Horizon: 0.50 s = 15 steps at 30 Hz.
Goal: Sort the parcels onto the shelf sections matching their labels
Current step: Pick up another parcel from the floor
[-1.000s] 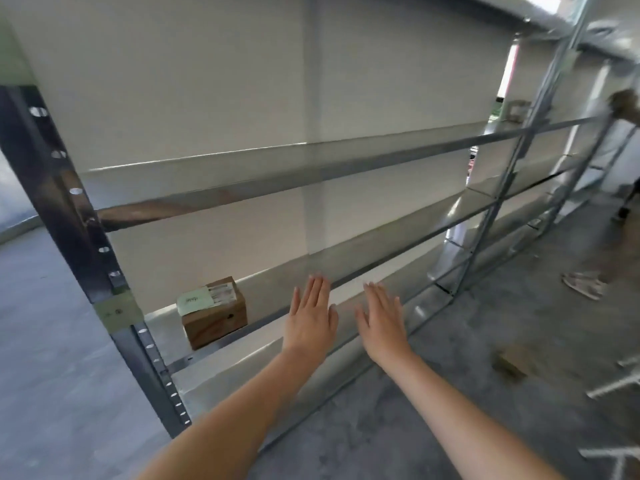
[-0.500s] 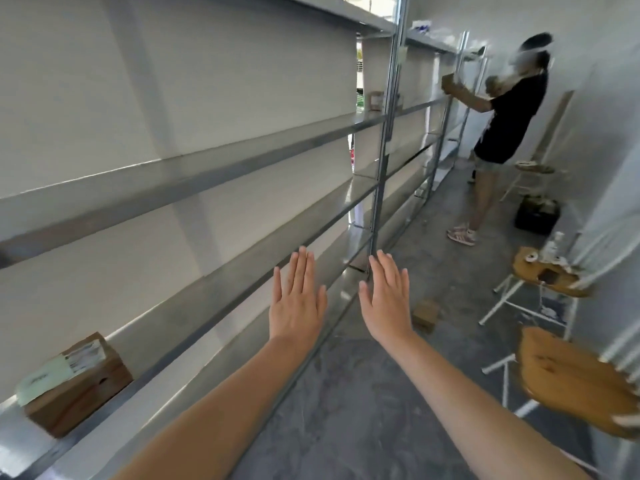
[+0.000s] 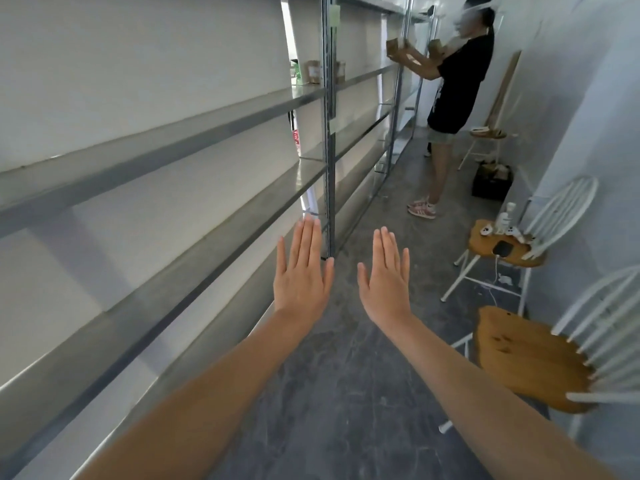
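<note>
— What are the hands doing?
— The left hand (image 3: pixel 303 277) and the right hand (image 3: pixel 384 278) are stretching forward flat, fingers straight, grasping nothing.
— And the parcels?
— Brown cardboard parcels (image 3: pixel 313 71) are standing on a far section of the metal shelf (image 3: pixel 194 133); another person (image 3: pixel 453 74) is holding a small box (image 3: pixel 394 47) there.
— How is the room looking?
— The smooth grey shelf is running along the left wall. The mottled concrete floor (image 3: pixel 346 375) is lying open between it and the wooden-seated chairs (image 3: pixel 519 355) on the right.
</note>
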Motion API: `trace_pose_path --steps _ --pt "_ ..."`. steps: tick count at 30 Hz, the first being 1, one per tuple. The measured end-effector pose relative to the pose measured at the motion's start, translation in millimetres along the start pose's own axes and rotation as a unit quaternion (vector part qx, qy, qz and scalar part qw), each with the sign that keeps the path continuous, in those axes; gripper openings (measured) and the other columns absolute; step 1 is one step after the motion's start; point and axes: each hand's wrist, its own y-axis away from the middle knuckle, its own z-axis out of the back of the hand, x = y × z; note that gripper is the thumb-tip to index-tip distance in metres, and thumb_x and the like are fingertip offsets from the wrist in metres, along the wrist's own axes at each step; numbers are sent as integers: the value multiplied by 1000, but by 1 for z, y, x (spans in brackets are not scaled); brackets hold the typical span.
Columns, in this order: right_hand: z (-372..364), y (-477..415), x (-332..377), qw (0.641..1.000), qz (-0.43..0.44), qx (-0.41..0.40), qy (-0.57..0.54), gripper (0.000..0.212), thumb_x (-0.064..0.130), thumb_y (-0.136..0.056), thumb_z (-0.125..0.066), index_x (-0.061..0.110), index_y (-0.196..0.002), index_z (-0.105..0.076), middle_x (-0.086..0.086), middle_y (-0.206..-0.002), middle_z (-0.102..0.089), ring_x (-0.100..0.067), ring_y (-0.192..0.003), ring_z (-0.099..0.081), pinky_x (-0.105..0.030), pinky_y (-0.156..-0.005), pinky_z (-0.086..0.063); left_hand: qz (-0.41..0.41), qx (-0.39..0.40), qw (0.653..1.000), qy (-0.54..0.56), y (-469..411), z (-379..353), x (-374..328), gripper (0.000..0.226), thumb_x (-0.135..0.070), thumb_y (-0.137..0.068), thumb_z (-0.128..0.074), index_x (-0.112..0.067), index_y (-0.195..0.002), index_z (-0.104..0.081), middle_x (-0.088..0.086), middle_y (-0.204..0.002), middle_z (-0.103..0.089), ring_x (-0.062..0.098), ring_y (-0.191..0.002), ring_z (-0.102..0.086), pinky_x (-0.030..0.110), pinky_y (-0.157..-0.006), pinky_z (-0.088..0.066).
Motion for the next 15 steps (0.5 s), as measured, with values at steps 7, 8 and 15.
trace_pose_path --steps 7,8,15 --pt "-1 -34 -61 998 -16 21 48 69 34 -108 -32 8 -163 0 -5 -172 5 -18 -159 7 -44 -128 8 -14 -6 1000 26 -49 -56 -48 67 -42 -106 -12 -9 -163 -2 6 -172 -1 20 -159 -3 50 -130 -8" --pt "-2 -40 -68 998 -24 24 51 69 34 -108 -32 8 -163 0 -5 -172 4 -18 -159 7 -44 -128 7 -18 -8 999 35 -54 -63 -53 66 -41 -106 -14 -8 -164 -5 6 -172 -3 19 -159 -4 49 -131 -5" --pt "-18 -85 -87 995 -47 27 85 68 36 -108 -31 9 -163 -2 -5 -172 1 -18 -159 5 -45 -128 7 -60 -25 996 53 -100 -106 -60 66 -39 -107 -27 -6 -164 -17 8 -172 -16 19 -158 -10 45 -129 2"
